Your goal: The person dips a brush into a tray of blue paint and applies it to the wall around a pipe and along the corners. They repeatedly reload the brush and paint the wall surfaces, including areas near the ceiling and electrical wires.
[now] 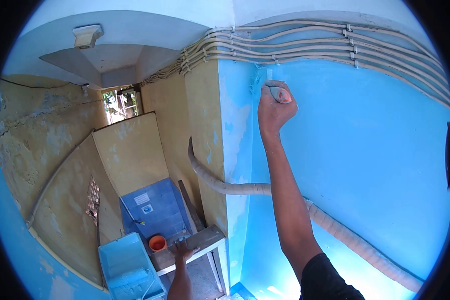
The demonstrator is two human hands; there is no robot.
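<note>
Blue wall (375, 150) looks mostly coated, yellow wall (205, 125) at 9 o'clock unpainted; right hand (274, 110) fisted on brush (277, 90) at 12 o'clock under conduits (310, 45), left hand (182, 248) flat, open on counter (205, 240) at 7 o'clock, beside tray (125, 262).

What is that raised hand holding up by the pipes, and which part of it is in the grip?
The right hand grips a paintbrush by its handle, bristles up against the blue wall. The left hand holds nothing; it rests on a ledge.

Glossy wet blue paint on plaster wall (365, 150); rough, flaking yellow plaster (45, 150) at nine o'clock; matt plastic conduits (305, 42) at twelve.
</note>
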